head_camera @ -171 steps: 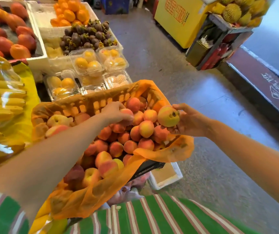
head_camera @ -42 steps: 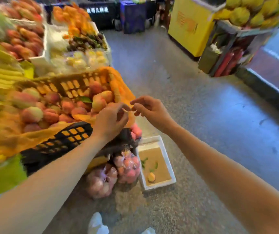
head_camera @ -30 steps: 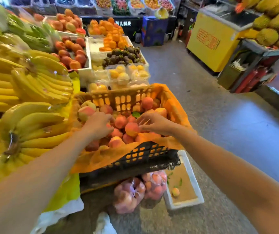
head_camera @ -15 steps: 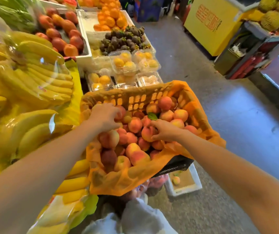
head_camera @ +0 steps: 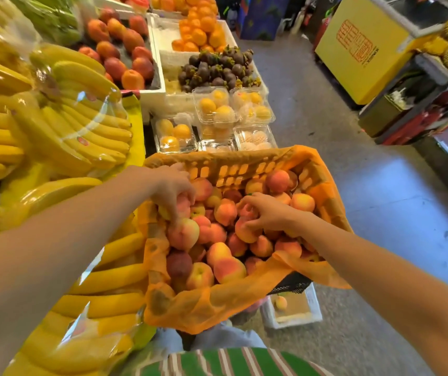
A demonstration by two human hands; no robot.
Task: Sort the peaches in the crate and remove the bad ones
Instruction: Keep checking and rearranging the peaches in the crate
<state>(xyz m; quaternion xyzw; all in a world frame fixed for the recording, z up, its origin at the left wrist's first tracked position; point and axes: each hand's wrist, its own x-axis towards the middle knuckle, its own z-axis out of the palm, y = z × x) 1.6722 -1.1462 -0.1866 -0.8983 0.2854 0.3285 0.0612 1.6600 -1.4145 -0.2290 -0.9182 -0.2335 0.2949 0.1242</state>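
Dozens of peaches point(head_camera: 218, 256) piled in crate point(head_camera: 233, 169) w/ orange liner point(head_camera: 206, 308), btwn bananas point(head_camera: 82, 131) and floor. Left hand point(head_camera: 172, 189) fingers curled on a peach at far-left of pile; right hand point(head_camera: 265, 213) gripping another near centre. Hands apart. One peach in white box point(head_camera: 313, 302) below crate.
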